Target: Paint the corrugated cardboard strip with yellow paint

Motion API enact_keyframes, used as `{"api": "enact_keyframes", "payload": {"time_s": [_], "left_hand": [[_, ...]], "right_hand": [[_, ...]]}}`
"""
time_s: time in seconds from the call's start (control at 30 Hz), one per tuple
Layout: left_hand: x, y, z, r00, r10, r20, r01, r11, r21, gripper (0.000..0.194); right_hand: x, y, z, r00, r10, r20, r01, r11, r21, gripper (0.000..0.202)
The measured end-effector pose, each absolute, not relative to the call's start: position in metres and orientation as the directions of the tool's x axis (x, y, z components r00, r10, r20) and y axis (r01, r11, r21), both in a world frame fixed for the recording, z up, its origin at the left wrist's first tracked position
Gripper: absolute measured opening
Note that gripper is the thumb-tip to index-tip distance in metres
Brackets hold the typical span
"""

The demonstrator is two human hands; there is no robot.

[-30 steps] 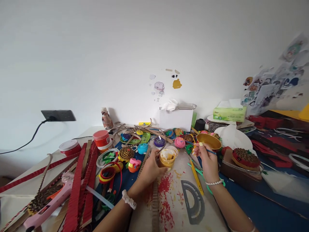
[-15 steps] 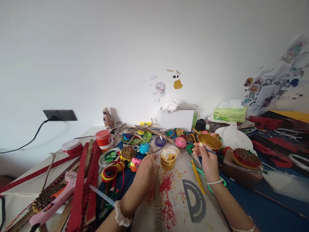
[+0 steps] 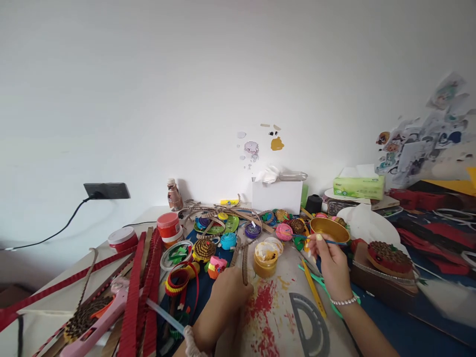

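Observation:
My left hand point(image 3: 231, 292) is closed on a brown corrugated strip point(image 3: 245, 263), which sticks up past the fingers; the rest runs under the hand. My right hand point(image 3: 329, 260) pinches a thin blue paintbrush point(image 3: 336, 242), its tip pointing left toward the pink coil point(image 3: 284, 232). Between the hands stands an open jar of golden paint point(image 3: 265, 262), with its white lid point(image 3: 275, 244) just behind. A gold bowl point(image 3: 329, 229) sits right behind my right hand. Below that hand lie a yellow pencil point(image 3: 314, 290), green-handled scissors point(image 3: 327, 285) and a grey protractor point(image 3: 310, 325).
On the left lie red corrugated strips point(image 3: 130, 307), a pink glue gun point(image 3: 102, 322) and red paint tubs point(image 3: 168, 227). Several coloured coils fill the middle back, before a white box point(image 3: 277, 196). A brown box point(image 3: 379, 272) stands on the right.
My left hand has moved down and toward me with the strip, whose end now shows above the fingers. The brush in my right hand has turned nearly level. The camera view has shifted slightly.

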State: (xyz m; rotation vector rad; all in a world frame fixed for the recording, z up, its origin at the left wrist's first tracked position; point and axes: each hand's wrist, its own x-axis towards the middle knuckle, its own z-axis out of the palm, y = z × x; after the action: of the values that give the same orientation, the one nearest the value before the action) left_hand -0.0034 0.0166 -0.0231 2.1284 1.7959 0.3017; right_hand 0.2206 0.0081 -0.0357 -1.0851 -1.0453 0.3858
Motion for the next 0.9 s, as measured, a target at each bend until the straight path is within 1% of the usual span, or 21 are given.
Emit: {"api": "enact_keyframes", "payload": {"time_s": [0.1,0.17,0.3,0.47,0.53,0.63,0.77,0.9], "left_hand": [[-0.009,0.013,-0.021,0.2,0.977,-0.075,0.883,-0.147,0.446,0.026],[-0.013,0.01,-0.02,0.211,0.973,-0.091,0.86,-0.14,0.491,0.028],[-0.023,0.0,-0.023,0.244,0.962,-0.123,0.794,-0.125,0.594,0.027],[-0.026,0.001,-0.023,0.278,0.946,-0.165,0.697,-0.081,0.713,0.023],[-0.024,0.007,-0.018,0.278,0.951,-0.138,0.653,-0.081,0.753,0.024],[-0.02,0.016,-0.01,0.263,0.964,-0.048,0.58,-0.119,0.806,0.026],[-0.018,0.018,-0.01,0.278,0.961,-0.005,0.462,-0.129,0.878,0.026],[-0.022,0.012,-0.018,0.258,0.966,0.008,0.379,-0.109,0.919,0.028]], "right_hand": [[0.218,0.004,-0.026,0.486,0.688,0.538,0.231,0.493,-0.839,0.039],[0.216,0.003,-0.018,0.461,0.682,0.568,0.258,0.51,-0.821,0.04],[0.209,0.008,-0.002,0.341,0.706,0.621,0.326,0.53,-0.783,0.043],[0.197,0.021,0.004,0.205,0.748,0.632,0.384,0.532,-0.755,0.044],[0.193,0.024,0.003,0.182,0.753,0.632,0.401,0.53,-0.747,0.045],[0.19,0.027,0.0,0.162,0.757,0.633,0.422,0.526,-0.738,0.045],[0.191,0.031,-0.002,0.179,0.75,0.637,0.436,0.52,-0.734,0.043],[0.193,0.033,-0.004,0.218,0.741,0.635,0.44,0.507,-0.742,0.045]]}}
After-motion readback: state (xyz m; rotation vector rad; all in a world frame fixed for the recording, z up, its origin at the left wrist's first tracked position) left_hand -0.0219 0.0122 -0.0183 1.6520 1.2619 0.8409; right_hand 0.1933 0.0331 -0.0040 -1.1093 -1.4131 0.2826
